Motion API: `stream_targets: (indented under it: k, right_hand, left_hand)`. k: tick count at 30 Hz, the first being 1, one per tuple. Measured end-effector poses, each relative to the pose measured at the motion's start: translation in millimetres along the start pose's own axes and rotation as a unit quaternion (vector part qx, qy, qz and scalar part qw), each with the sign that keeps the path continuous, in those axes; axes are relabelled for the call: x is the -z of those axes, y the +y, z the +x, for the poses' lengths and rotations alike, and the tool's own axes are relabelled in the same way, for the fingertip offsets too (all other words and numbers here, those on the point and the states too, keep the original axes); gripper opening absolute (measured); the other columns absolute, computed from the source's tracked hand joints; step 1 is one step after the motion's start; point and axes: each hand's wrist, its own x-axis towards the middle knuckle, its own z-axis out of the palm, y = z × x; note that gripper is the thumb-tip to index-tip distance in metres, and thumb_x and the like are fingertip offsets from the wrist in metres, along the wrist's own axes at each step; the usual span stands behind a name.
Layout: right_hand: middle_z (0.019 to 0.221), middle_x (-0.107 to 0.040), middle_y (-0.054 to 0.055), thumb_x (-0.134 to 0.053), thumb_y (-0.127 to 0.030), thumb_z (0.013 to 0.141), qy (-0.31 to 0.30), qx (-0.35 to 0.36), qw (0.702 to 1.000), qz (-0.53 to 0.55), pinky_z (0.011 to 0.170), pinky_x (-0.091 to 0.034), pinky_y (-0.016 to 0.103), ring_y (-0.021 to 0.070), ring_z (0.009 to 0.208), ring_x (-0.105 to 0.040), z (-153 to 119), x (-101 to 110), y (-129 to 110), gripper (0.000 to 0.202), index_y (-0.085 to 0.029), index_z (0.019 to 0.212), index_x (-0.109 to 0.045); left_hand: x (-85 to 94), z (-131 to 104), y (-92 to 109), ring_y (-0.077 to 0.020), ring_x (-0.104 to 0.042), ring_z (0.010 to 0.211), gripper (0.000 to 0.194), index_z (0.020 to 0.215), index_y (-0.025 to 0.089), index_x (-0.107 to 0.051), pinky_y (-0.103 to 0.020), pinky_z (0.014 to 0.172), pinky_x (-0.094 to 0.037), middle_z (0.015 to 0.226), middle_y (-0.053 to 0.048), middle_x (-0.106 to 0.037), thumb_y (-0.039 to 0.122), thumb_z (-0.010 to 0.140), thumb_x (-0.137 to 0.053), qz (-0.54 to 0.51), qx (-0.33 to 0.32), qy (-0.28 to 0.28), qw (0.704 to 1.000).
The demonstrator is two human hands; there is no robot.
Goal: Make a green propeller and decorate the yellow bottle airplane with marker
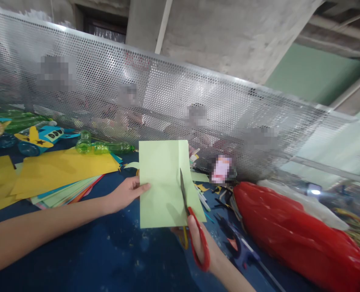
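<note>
A light green paper sheet (160,182) is held up above the blue table. My left hand (127,192) pinches its left edge, thumb on the front and fingers behind. My right hand (198,237) has its fingers through the red handles of the scissors (184,192). One dark blade lies across the front of the sheet, pointing up; the other blade is hidden behind the paper. A cut or fold line runs down from the sheet's top edge, right of its middle. Part of a yellow ring shape shows below the paper, beside my right hand.
Yellow sheets (64,172) and a fan of coloured papers lie left. Behind them are a blue-and-yellow bottle plane (49,138) and green bottles (113,147). A blue glue gun (241,243), a phone (221,168) and a red plastic bag (289,227) are right. A perforated metal screen (168,93) stands behind.
</note>
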Motion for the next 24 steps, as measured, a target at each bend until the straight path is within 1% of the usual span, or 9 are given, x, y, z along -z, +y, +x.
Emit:
stream_targets:
  k: [1, 3, 5, 8, 12, 17, 22, 24]
  right_hand:
    - [0.078, -0.068, 0.012, -0.028, -0.083, 0.078, 0.005, -0.006, 1.000, -0.006, 0.070, -0.056, 0.036, 0.0251, 0.072, -0.065, 0, -1, 2, 0.072, -0.019, 0.076, -0.061]
    - [0.062, -0.061, 0.009, -0.026, -0.085, 0.076, 0.007, -0.026, 1.000, -0.009, 0.063, -0.054, 0.036, 0.0222, 0.060, -0.060, 1, -3, 8, 0.071, -0.022, 0.061, -0.053]
    - [0.052, -0.050, 0.003, -0.025, -0.088, 0.073, 0.012, -0.045, 0.999, 0.009, 0.053, -0.051, 0.035, 0.0181, 0.049, -0.051, 1, -5, 12, 0.069, -0.024, 0.056, -0.045]
    - [0.047, -0.040, -0.001, -0.025, -0.088, 0.073, 0.013, -0.039, 0.999, 0.025, 0.044, -0.044, 0.033, 0.0147, 0.042, -0.042, 1, -7, 11, 0.066, -0.026, 0.057, -0.039]
    - [0.043, -0.037, -0.002, -0.021, -0.087, 0.074, -0.003, -0.026, 0.999, 0.031, 0.038, -0.037, 0.031, 0.0139, 0.037, -0.035, 1, -8, 7, 0.065, -0.027, 0.060, -0.038]
    - [0.040, -0.035, -0.004, -0.027, -0.089, 0.070, 0.027, -0.036, 0.998, 0.038, 0.034, -0.033, 0.030, 0.0131, 0.034, -0.033, 2, -10, 9, 0.064, -0.027, 0.063, -0.039]
    - [0.042, -0.034, -0.006, -0.032, -0.087, 0.071, 0.045, -0.041, 0.997, 0.050, 0.031, -0.031, 0.028, 0.0128, 0.033, -0.032, 3, -12, 9, 0.062, -0.026, 0.074, -0.044]
    - [0.042, -0.033, -0.006, -0.030, -0.087, 0.073, 0.047, -0.040, 0.997, 0.048, 0.030, -0.030, 0.028, 0.0119, 0.032, -0.030, 3, -12, 11, 0.062, -0.026, 0.073, -0.043]
  left_hand:
    - [-0.1, 0, 0, -0.0225, -0.068, 0.091, 0.037, 0.101, 0.018, -0.071, -0.036, 0.085, -0.051, 0.099, -0.008, -0.074, 0.049, 0.081, -0.065, -0.002, 0.001, -0.001, 1.000]
    - [-0.5, 0, 0, -0.0222, -0.068, 0.090, 0.037, 0.101, 0.018, -0.071, -0.036, 0.085, -0.051, 0.099, -0.008, -0.074, 0.049, 0.081, -0.066, -0.010, 0.004, -0.003, 1.000]
    - [-1.3, 0, 0, -0.0221, -0.068, 0.088, 0.037, 0.100, 0.018, -0.071, -0.036, 0.085, -0.051, 0.098, -0.008, -0.074, 0.049, 0.080, -0.067, -0.022, 0.010, -0.003, 1.000]
    - [-2.6, -1, 0, -0.0221, -0.068, 0.088, 0.037, 0.100, 0.018, -0.071, -0.037, 0.084, -0.051, 0.098, -0.007, -0.074, 0.049, 0.080, -0.067, -0.035, 0.018, 0.001, 0.999]
    - [-3.1, -1, 0, -0.0224, -0.068, 0.088, 0.037, 0.099, 0.017, -0.071, -0.037, 0.085, -0.051, 0.098, -0.007, -0.074, 0.049, 0.079, -0.068, -0.044, 0.019, -0.001, 0.999]
    - [-3.0, 0, 0, -0.0217, -0.069, 0.087, 0.037, 0.098, 0.018, -0.071, -0.036, 0.082, -0.052, 0.096, -0.007, -0.074, 0.049, 0.079, -0.068, -0.047, 0.021, 0.003, 0.999]
    - [-3.7, 0, 0, -0.0218, -0.069, 0.087, 0.037, 0.098, 0.018, -0.071, -0.035, 0.080, -0.052, 0.096, -0.007, -0.074, 0.049, 0.078, -0.070, -0.053, 0.026, 0.008, 0.998]
    - [-4.3, -1, 0, -0.0218, -0.069, 0.087, 0.037, 0.097, 0.018, -0.071, -0.035, 0.081, -0.052, 0.096, -0.007, -0.074, 0.049, 0.077, -0.071, -0.060, 0.026, 0.010, 0.998]
